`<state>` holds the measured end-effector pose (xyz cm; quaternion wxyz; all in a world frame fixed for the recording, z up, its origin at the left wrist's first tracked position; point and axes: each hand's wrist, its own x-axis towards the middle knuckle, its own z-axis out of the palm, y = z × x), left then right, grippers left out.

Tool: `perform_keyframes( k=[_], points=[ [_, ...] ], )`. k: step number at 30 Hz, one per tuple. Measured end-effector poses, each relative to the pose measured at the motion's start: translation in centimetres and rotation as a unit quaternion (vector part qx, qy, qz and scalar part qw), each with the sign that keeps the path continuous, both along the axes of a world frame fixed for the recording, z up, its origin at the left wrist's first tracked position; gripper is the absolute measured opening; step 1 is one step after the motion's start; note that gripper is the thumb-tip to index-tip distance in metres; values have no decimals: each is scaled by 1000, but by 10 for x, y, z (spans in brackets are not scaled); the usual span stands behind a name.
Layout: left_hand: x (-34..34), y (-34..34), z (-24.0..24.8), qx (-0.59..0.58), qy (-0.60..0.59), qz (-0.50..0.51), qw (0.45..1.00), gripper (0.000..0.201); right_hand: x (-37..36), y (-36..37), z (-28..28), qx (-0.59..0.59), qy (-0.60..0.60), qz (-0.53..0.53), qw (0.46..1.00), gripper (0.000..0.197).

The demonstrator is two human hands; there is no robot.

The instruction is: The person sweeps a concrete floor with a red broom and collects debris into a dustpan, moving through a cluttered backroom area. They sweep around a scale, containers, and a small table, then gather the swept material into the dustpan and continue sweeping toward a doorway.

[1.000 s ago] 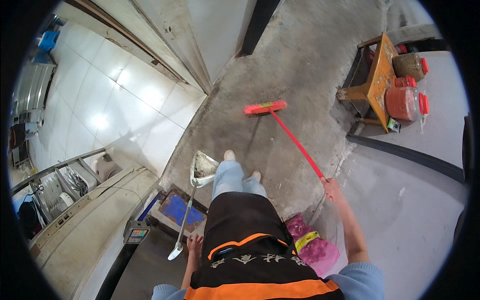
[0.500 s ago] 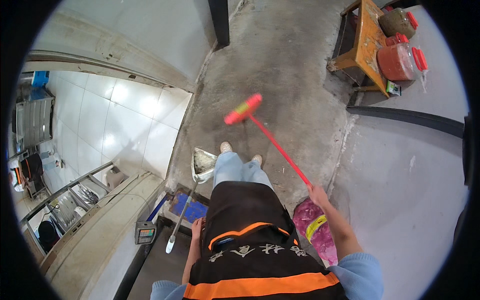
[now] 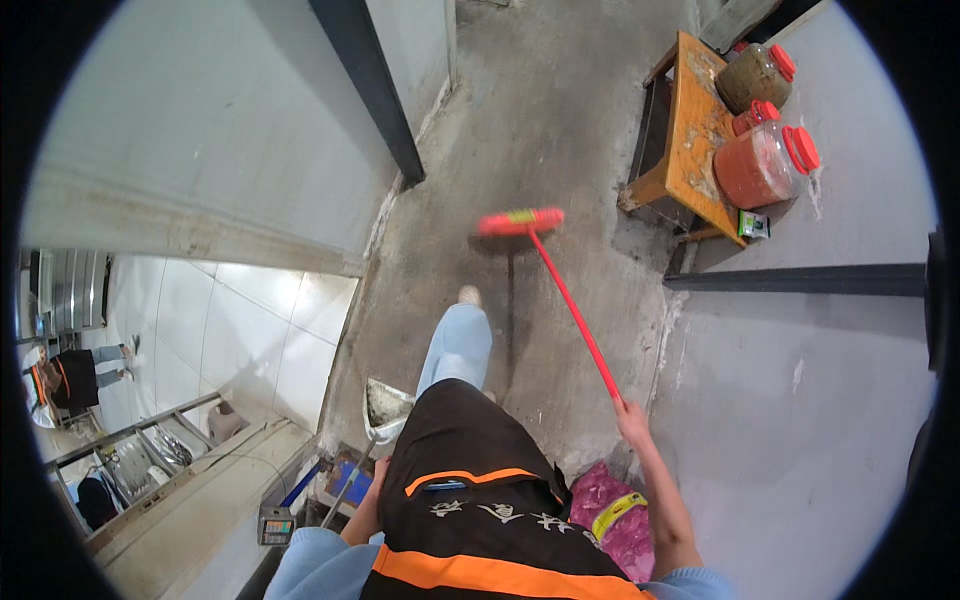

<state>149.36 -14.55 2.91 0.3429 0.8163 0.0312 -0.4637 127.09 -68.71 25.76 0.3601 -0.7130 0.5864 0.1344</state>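
My right hand (image 3: 633, 425) is closed round the top end of a red broom handle. The broom (image 3: 575, 310) slants away to the left, its red head with a yellow-green patch over the grey concrete floor ahead of my feet; the head is blurred. My left hand (image 3: 376, 486) hangs at my side, partly covered by my black apron, so its fingers do not show well. Close to it stands a long-handled white dustpan (image 3: 388, 408) with grime inside; the lower part of its handle passes left of my hand.
At the right wall, a worn wooden bench (image 3: 690, 130) carries large jars (image 3: 760, 165) with red lids. A shiny pink bag (image 3: 610, 525) lies by my right arm. Left are a doorway onto white tiles (image 3: 240, 320), a person (image 3: 75, 378) beyond, a scale display (image 3: 276, 526) and a blue-topped platform (image 3: 350, 478).
I have stepped forward along the passage; the bench and doorway sit nearer. The broom head has swung right and turned more level. The dustpan now lies closer to my side.
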Motion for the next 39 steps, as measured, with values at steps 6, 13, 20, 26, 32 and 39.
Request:
perform_keyframes(
  k=[6, 13, 20, 26, 32, 39],
  points=[
    [69, -61, 36, 9, -12, -30, 999, 28, 318, -124, -81, -17, -28, 19, 999, 43],
    [104, -97, 113, 86, 24, 77, 993, 26, 439, -188, -120, -1, -36, 78, 996, 45],
    [118, -128, 89, 46, 86, 51, 994, 27, 146, -106, -13, 71, 190, 55, 978, 45],
    [131, -176, 79, 45, 44, -21, 998, 31, 63, -126, 106, 229, 112, -261, 931, 36],
    [99, -204, 110, 49, 6, 8, 999, 30, 149, -271, 33, 118, -64, -194, 972, 42],
    [-4, -148, 123, 79, -65, 28, 994, 30, 261, -430, -126, 87, -40, -166, 981, 62]
  ],
)
